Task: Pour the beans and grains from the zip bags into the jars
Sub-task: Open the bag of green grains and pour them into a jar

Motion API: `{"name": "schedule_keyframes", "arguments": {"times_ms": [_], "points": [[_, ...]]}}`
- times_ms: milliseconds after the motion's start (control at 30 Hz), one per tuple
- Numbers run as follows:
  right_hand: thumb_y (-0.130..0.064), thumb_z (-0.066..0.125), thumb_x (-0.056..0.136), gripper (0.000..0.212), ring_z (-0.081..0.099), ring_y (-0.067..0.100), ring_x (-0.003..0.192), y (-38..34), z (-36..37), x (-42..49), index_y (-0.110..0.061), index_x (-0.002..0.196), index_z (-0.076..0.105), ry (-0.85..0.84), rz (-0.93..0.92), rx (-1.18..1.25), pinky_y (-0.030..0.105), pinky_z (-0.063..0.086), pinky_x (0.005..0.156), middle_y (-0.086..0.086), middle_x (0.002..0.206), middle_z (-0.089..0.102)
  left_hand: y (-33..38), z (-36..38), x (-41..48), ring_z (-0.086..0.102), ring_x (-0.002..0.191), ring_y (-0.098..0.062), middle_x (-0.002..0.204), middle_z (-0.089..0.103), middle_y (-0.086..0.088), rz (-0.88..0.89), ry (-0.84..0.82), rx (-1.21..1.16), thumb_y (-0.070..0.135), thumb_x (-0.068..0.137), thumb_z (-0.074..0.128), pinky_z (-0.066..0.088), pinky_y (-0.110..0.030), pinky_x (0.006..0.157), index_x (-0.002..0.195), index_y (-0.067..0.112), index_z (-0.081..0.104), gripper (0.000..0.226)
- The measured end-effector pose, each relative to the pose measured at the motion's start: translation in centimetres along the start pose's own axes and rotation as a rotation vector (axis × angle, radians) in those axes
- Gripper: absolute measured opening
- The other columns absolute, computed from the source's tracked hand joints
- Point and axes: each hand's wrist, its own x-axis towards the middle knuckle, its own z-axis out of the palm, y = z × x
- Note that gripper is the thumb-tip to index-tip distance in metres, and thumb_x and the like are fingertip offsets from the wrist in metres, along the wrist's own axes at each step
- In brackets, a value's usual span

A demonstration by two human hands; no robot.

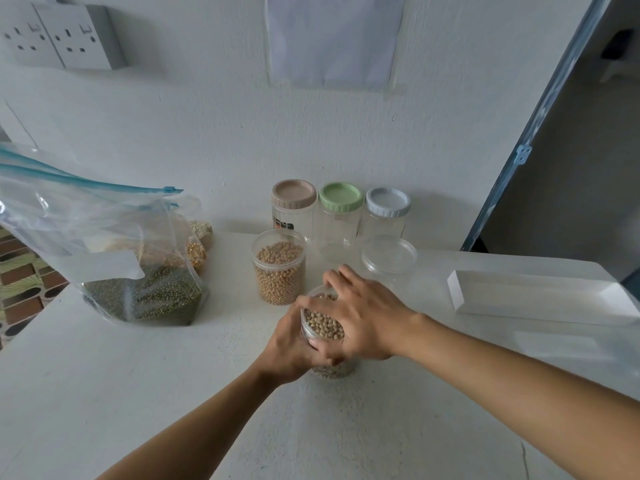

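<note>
Our left hand (291, 344) grips the bean jar (323, 327) by its side; our right hand (363, 323) clasps its rim. At twelve o'clock from it we see another filled jar (278, 268), and at ten the zip bag (145, 296).

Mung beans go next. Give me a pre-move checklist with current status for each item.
1. Held soybean jar steadied: ok, left hand grips its side, right hand grips its top.
2. Its lid on: cannot tell, right hand covers it.
3. Second soybean jar capped: not ok, open; clear lid lies on the table.
4. Empty jars opened: not ok, beige-lidded jar, green-lidded jar and grey-lidded jar are capped.
5. Mung bean zip bag standing: ok, at the left.
</note>
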Motion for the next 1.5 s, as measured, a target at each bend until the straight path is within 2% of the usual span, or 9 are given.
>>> {"name": "schedule_keyframes", "arguments": {"times_ms": [133, 367, 533, 667, 933, 1067, 1200, 1367, 1500], "points": [[-0.072, 0.035, 0.085, 0.07, 0.046, 0.028, 0.109, -0.6, 1.3, 0.1, -0.038, 0.146, 0.038, 0.126, 0.087, -0.021, 0.038, 0.049, 0.069, 0.014, 0.116, 0.048, 0.2, 0.4, -0.6, 0.067, 0.11, -0.039, 0.118, 0.068, -0.018, -0.02, 0.071, 0.064, 0.048, 0.065, 0.094, 0.053, -0.064, 0.09, 0.132, -0.002, 0.051, 0.094], [-0.075, 0.046, 0.082, 0.074, 0.048, 0.025, 0.106, -0.9, 2.4, 0.2, -0.031, 0.141, 0.051, 0.3, 0.171, 0.06, 0.041, 0.053, 0.076, 0.01, 0.116, 0.052, 1.2, 0.3, -0.5, 0.063, 0.117, -0.037, 0.124, 0.063, -0.019, -0.002, 0.067, 0.119, 0.052, 0.065, 0.092, 0.053, -0.06, 0.097, 0.135, -0.001, 0.047, 0.098], [-0.074, 0.075, 0.067, 0.089, 0.043, 0.012, 0.121, -0.2, 4.9, -1.0, -0.033, 0.142, 0.05, 0.425, 0.275, 0.708, 0.031, 0.045, 0.102, -0.017, 0.13, 0.05, 1.1, -0.7, 0.2, 0.057, 0.128, -0.032, 0.134, 0.06, -0.009, -0.053, 0.004, 0.215, 0.034, 0.065, 0.095, 0.048, -0.053, 0.107, 0.144, 0.012, 0.041, 0.098], [-0.062, 0.087, 0.061, 0.096, 0.048, 0.0, 0.13, 1.2, 5.3, -2.5, -0.041, 0.145, 0.045, 0.338, 0.305, 1.062, 0.032, 0.046, 0.109, -0.024, 0.137, 0.048, 0.1, -0.8, 0.3, 0.058, 0.128, -0.018, 0.133, 0.062, 0.0, -0.057, -0.075, 0.194, 0.014, 0.069, 0.095, 0.05, -0.038, 0.108, 0.143, 0.021, 0.042, 0.092], [-0.08, 0.066, 0.073, 0.09, 0.042, 0.001, 0.133, 0.4, 6.8, -1.9, -0.034, 0.147, 0.043, 0.435, 0.284, 0.703, 0.042, 0.034, 0.114, -0.013, 0.141, 0.045, 0.5, 0.3, 0.1, 0.062, 0.123, -0.031, 0.129, 0.064, -0.009, 0.002, 0.086, 0.18, 0.045, 0.063, 0.092, 0.053, -0.049, 0.102, 0.139, 0.011, 0.048, 0.094], [-0.078, 0.067, 0.074, 0.087, 0.045, 0.002, 0.13, 0.0, 6.8, -1.9, -0.033, 0.144, 0.045, 0.443, 0.296, 0.688, 0.044, 0.035, 0.113, -0.013, 0.138, 0.047, 0.3, 1.0, -0.2, 0.064, 0.119, -0.023, 0.125, 0.066, -0.002, -0.011, 0.139, 0.181, 0.041, 0.066, 0.091, 0.055, -0.047, 0.099, 0.135, 0.015, 0.052, 0.083], [-0.064, 0.082, 0.071, 0.086, 0.049, 0.006, 0.13, -0.1, 6.4, -2.0, -0.038, 0.142, 0.041, 0.423, 0.294, 0.941, 0.039, 0.046, 0.108, -0.016, 0.136, 0.047, 0.7, 0.7, -0.3, 0.063, 0.121, -0.019, 0.127, 0.065, 0.003, -0.025, 0.109, 0.192, 0.042, 0.067, 0.092, 0.056, -0.043, 0.099, 0.137, 0.019, 0.05, 0.085], [-0.059, 0.09, 0.062, 0.105, 0.049, -0.007, 0.126, -0.7, 7.2, -3.4, -0.044, 0.144, 0.027, 0.358, 0.447, 1.259, 0.019, 0.05, 0.099, -0.015, 0.14, 0.05, 2.2, -0.6, -1.1, 0.054, 0.124, 0.003, 0.134, 0.057, 0.016, -0.168, -0.02, 0.225, 0.044, 0.062, 0.096, 0.049, -0.016, 0.097, 0.139, 0.04, 0.037, 0.097], [-0.059, 0.086, 0.069, 0.077, 0.057, -0.001, 0.115, -1.2, 7.7, -4.8, -0.044, 0.13, 0.043, 0.266, 0.607, 1.381, 0.017, 0.053, 0.083, -0.01, 0.133, 0.055, 3.5, -2.7, -3.4, 0.055, 0.129, -0.005, 0.136, 0.06, 0.016, -0.394, 0.041, -0.064, 0.059, 0.06, 0.09, 0.045, -0.036, 0.108, 0.136, 0.053, 0.049, 0.087]]}}
